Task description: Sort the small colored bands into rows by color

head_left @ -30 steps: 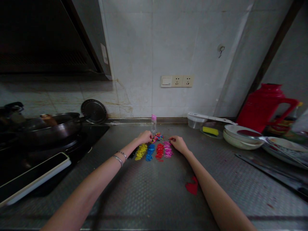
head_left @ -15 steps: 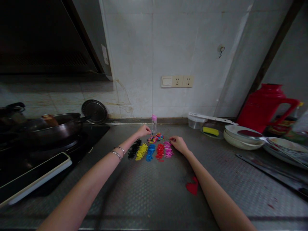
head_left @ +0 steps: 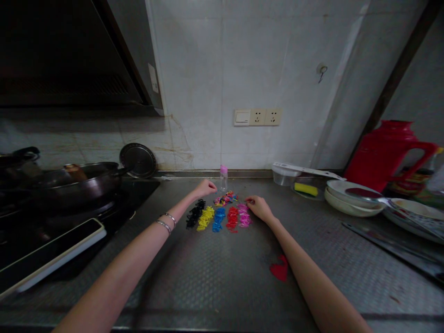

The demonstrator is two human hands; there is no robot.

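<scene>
My left hand (head_left: 205,187) hovers above the pile of black rubber bands (head_left: 195,213), left of the clear bottle with a pink cap (head_left: 224,178). Its fingertips are pinched together; anything between them is too small to make out. My right hand (head_left: 260,207) is beside the pink rubber bands (head_left: 244,215), its fingers curled and closed, contents hidden. Between my hands lies a small mixed-colour heap of rubber bands (head_left: 225,199). Yellow rubber bands (head_left: 206,218), blue rubber bands (head_left: 218,219) and red rubber bands (head_left: 232,219) lie in separate piles.
A red heart-shaped piece (head_left: 279,269) lies by my right forearm. To the right are a plastic measuring cup (head_left: 285,175), a yellow sponge (head_left: 305,189), stacked bowls (head_left: 352,203), a long knife-like blade (head_left: 385,247) and a red thermos (head_left: 381,157). A pan (head_left: 79,187) stands on the left stove.
My left hand has shifted slightly left, away from the mixed heap. My right hand stays near the pink pile. The whole view has moved a little.
</scene>
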